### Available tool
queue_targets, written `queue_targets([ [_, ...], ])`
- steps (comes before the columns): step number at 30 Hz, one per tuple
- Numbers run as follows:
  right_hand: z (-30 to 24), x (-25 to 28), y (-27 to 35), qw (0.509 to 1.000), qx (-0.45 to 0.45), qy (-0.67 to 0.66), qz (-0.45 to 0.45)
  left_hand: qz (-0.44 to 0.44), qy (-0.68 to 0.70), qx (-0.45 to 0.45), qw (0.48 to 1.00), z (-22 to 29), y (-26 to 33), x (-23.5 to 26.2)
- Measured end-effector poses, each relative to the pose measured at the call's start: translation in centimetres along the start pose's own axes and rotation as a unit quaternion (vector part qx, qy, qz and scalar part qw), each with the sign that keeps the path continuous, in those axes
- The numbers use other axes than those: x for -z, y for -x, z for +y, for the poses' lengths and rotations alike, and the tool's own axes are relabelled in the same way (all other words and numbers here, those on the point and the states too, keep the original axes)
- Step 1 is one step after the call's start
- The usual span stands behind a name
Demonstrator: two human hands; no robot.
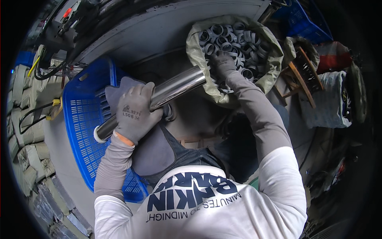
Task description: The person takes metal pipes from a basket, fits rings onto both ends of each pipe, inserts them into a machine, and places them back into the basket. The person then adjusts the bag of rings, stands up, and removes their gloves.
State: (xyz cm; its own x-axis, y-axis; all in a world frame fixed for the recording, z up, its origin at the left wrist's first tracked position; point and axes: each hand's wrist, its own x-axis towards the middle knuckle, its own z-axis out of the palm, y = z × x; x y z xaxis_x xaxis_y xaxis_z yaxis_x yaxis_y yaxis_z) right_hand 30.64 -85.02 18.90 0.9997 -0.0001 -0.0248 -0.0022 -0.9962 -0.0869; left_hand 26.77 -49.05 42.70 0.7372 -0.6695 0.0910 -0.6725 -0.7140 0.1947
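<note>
silvery, a tube (pixel 181 87) is slanting from the blue basket (pixel 79 127) toward the sack (pixel 274 73), the left hand (pixel 137 108) wrapping it. the right hand (pixel 223 64) is resting among pale rings (pixel 217 30); whether it's pinching one, i can't tell. should the left grip be slackening, the tube could be slipping.

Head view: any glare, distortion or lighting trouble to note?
In the head view, bright glare runs along the metal tube; fisheye distortion shows, with black corners; also in the head view, the white shirt is bright while the lower right is dim.
</note>
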Motion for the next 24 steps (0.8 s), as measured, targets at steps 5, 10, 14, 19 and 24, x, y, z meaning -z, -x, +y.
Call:
queue_targets([
  [5,-2.9,10.2,1.9,0.749,-0.207,-0.629,0.034,0.01,0.013,0.009,1.0,-1.0,0.8,0.4],
  [10,-7.0,17.3,9.3,0.437,-0.061,-0.898,-0.007,0.046,0.034,-0.024,0.998,-0.1,1.0,0.5],
  [14,-9.7,16.3,11.9,0.564,-0.022,-0.818,0.111,0.047,0.059,-0.027,0.997,0.6,1.8,0.8],
  [19,-12.0,14.9,12.2,0.854,0.047,-0.428,0.291,0.031,0.056,-0.012,0.998,1.0,2.1,0.7],
  [24,-13.4,17.0,12.2,0.816,0.054,-0.478,0.319,0.009,0.041,-0.023,0.999,1.2,2.1,0.3],
])
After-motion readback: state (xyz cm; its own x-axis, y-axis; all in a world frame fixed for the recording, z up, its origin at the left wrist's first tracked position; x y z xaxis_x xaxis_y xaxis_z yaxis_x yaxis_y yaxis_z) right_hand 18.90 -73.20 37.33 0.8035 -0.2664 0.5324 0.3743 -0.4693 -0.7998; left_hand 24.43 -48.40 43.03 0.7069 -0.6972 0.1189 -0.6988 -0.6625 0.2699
